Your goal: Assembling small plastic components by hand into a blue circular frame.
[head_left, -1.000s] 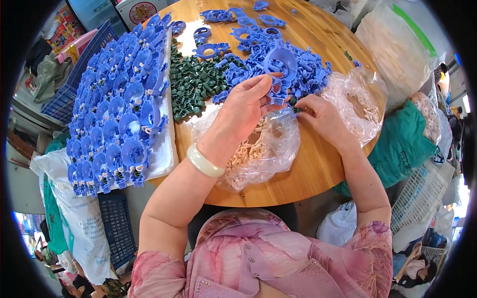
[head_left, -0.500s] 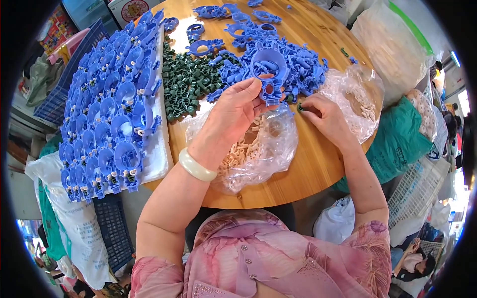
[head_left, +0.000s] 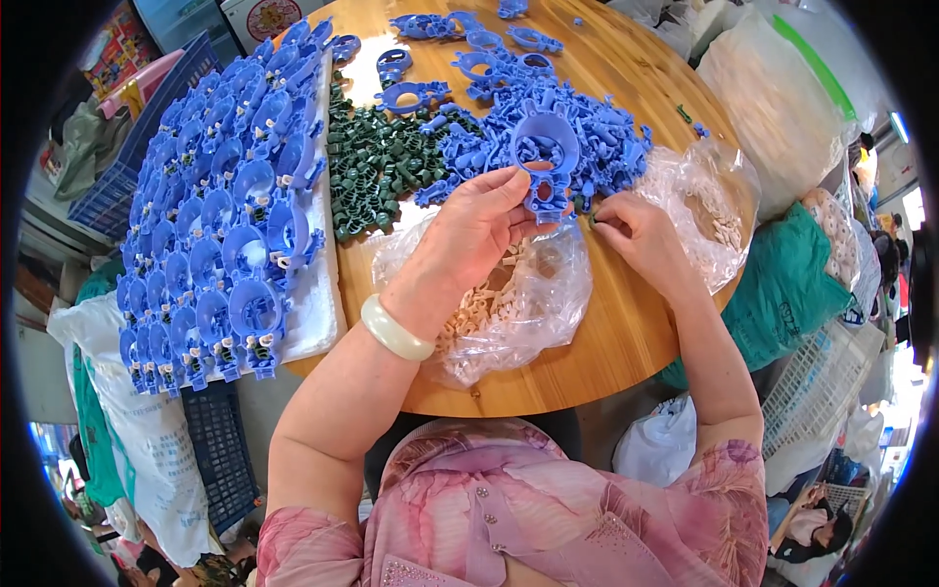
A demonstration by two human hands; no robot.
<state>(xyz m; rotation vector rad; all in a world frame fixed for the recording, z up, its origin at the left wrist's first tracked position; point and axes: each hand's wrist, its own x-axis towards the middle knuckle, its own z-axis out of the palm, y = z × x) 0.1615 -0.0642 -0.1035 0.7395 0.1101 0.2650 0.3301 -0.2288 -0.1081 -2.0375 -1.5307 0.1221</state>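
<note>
Between its thumb and fingers, my left hand (head_left: 476, 227) grips a blue plastic ring-shaped part (head_left: 548, 200), held upright with the round cup uppermost. My right hand (head_left: 641, 240), to the right of it, is closed in a pinch on a small dark green plastic piece (head_left: 593, 221), mostly hidden by the fingertips. Behind the held part lies a heap of small blue plastic pieces (head_left: 606, 127). Left of that heap spreads a pile of dark green plastic pieces (head_left: 377, 171). Under my left wrist, a clear plastic bag (head_left: 543, 318) holds small peach-coloured pieces (head_left: 479, 311).
Rows of blue ring-shaped assemblies (head_left: 225, 215) stand on a white foam board (head_left: 318, 303) at the left. More blue ring parts (head_left: 411, 96) lie at the back of the round wooden table (head_left: 626, 352). Another clear bag with peach pieces (head_left: 719, 230) sits at the right, near a green bag (head_left: 792, 279).
The whole view has shifted slightly. Both hands keep their grips, the left on the blue ring part and the right on the green piece, and stay close together.
</note>
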